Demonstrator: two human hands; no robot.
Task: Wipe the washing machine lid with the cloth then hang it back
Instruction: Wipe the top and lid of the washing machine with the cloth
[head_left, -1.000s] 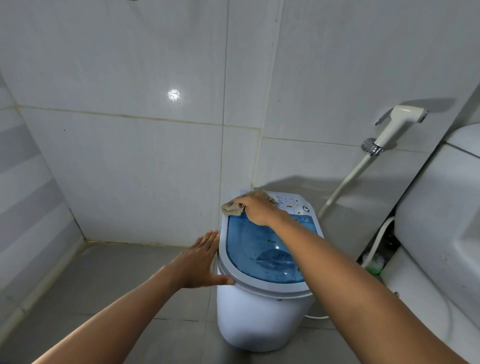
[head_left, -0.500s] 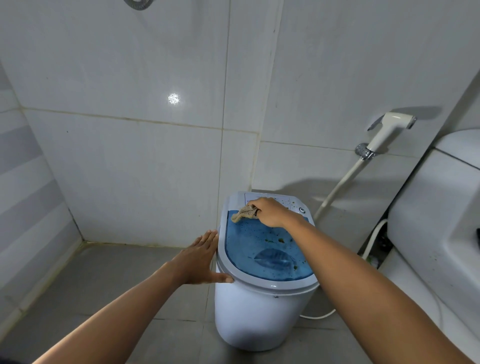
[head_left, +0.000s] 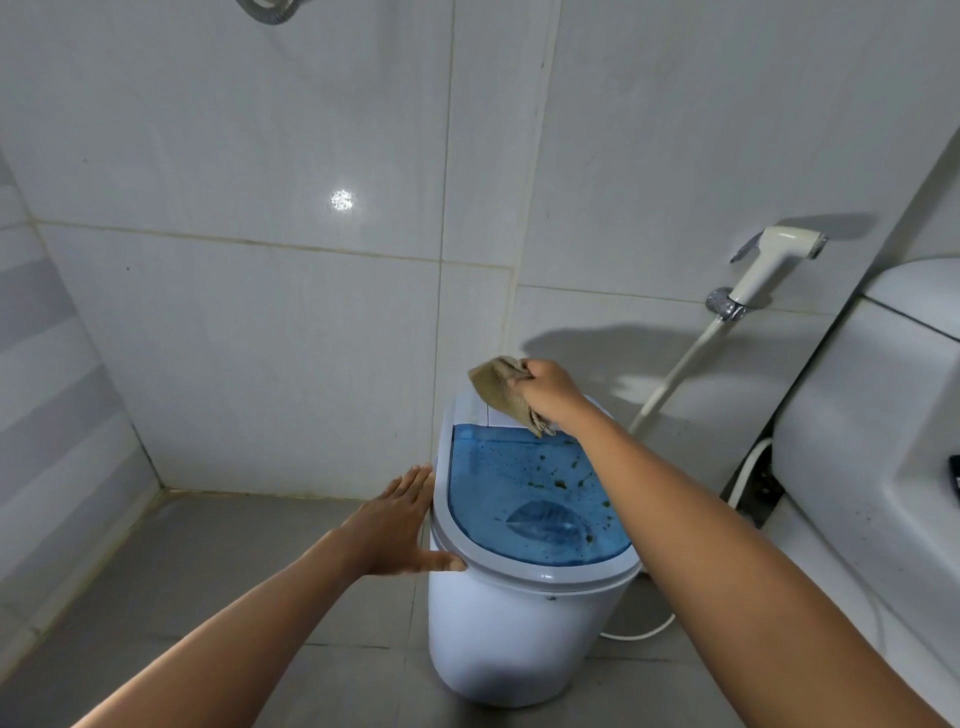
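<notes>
Small white washing machine (head_left: 519, 634) stands on the grey tiled floor (head_left: 208, 571), close to the corner of white wall tiles (head_left: 260, 338). Its blue translucent lid (head_left: 524, 499) lies closed, flecked with dark green-brown spots toward the right and middle.

Right arm reaches forward across the right side of the lid, forearm extended, wrist slightly raised. Right hand (head_left: 550, 389) sits above the rear of the machine, over the pale control panel (head_left: 478, 410). Fingers curled, gripping a bunched tan cloth (head_left: 501, 392). Cloth is held up off the surface; its loose lower end hangs down to about the lid's back edge, whether touching cannot be told.

Left arm extends from lower left. Left hand (head_left: 400, 525) is flat, fingers straight and together, pointing away from the camera, palm against the machine's left side. Thumb splayed out to the right, resting along the lid's grey rim (head_left: 545, 571). It holds nothing.

Right of the machine: white spray nozzle (head_left: 769, 265) in a chrome wall holder, hose (head_left: 680, 364) running down the wall. A white toilet tank (head_left: 872, 415) fills the right edge. A metal ring (head_left: 270, 10) shows partly at top.
</notes>
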